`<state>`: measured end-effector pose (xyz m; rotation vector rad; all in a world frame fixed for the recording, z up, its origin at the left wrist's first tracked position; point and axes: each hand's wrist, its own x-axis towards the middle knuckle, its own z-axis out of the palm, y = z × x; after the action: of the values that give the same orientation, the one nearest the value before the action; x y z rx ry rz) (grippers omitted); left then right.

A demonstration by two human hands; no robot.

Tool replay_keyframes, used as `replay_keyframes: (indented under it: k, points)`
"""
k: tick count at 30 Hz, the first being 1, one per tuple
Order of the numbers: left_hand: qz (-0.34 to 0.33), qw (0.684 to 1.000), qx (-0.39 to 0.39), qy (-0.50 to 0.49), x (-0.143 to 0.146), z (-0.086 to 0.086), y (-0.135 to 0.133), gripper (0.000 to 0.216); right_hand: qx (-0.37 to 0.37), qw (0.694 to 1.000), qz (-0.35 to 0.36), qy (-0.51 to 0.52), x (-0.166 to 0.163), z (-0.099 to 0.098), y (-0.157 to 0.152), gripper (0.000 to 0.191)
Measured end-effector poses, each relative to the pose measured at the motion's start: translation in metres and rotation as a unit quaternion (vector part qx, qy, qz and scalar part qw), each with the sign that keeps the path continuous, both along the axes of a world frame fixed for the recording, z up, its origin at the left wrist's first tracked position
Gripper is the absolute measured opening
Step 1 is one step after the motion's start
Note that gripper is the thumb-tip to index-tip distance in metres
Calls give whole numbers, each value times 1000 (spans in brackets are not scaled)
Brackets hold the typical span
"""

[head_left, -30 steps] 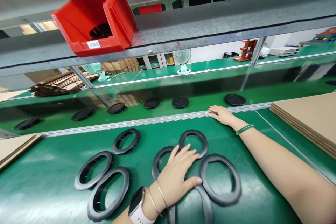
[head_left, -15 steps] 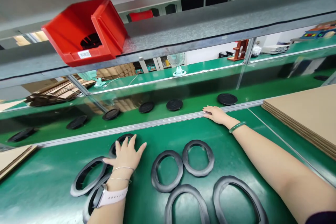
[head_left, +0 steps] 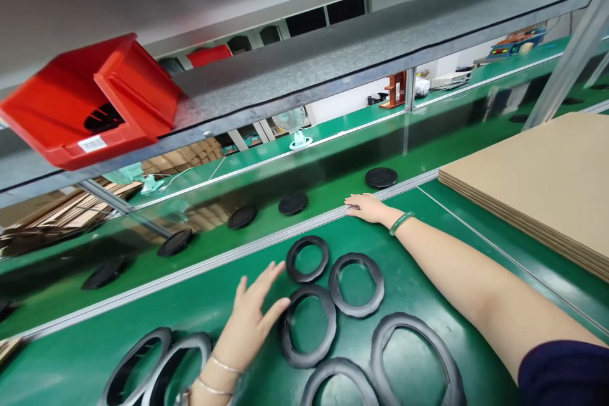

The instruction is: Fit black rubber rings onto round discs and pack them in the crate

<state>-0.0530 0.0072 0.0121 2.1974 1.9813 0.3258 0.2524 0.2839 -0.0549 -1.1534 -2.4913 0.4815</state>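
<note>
My left hand point(head_left: 257, 307) hovers over the green work surface with its fingers spread. Its fingertips are at the left edge of a small dark ring point(head_left: 325, 260); whether they touch it I cannot tell. Beside that ring lie a second ring point(head_left: 380, 285) and a third ring point(head_left: 332, 327), which is nearest my left thumb. Two larger rings, one at the bottom edge point(head_left: 339, 366) and one to its right point(head_left: 380, 355), lie closer to me. My right hand point(head_left: 368, 208) rests on the metal rail point(head_left: 304, 226), fingers stretched out and holding nothing.
Two overlapping rings point(head_left: 164, 337) lie at lower left. Black round discs point(head_left: 293, 203) sit in a row on the green strip beyond the rail. Flat cardboard sheets point(head_left: 533, 171) are stacked at right. A red bin point(head_left: 157, 98) stands on the overhead shelf point(head_left: 304, 66).
The small ring under my left hand has shifted right, beside the other rings. My left hand has moved right with it. My right hand stays on the rail while the view turns.
</note>
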Motion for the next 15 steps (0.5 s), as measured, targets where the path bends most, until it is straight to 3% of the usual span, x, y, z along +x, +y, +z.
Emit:
replay_keyframes:
  k: [3, 5, 7, 9, 11, 13, 15]
  points:
    - [179, 974, 62, 123, -52, 7, -15, 57, -2, 1000, 4, 3, 1, 0, 2, 40]
    - [284, 936, 31, 207, -105, 4, -35, 53, 0, 1000, 8, 6, 2, -2, 4, 40]
    - [278, 917, -37, 283, -157, -7, -57, 43, 3, 1000, 15, 10, 2, -3, 6, 40]
    - [324, 890, -88, 310, -191, -21, -71, 47, 9, 1000, 24, 15, 2, -5, 8, 40]
    - [307, 901, -83, 296, -196, -32, -71, 46, 19, 999, 28, 20, 2, -7, 8, 39]
    - [304, 922, -71, 229, -177, -36, -56, 48, 30, 999, 30, 26, 3, -8, 8, 37]
    - [311, 942, -53, 113, -144, -31, -30, 74, 36, 998, 34, 31, 3, -8, 8, 36]
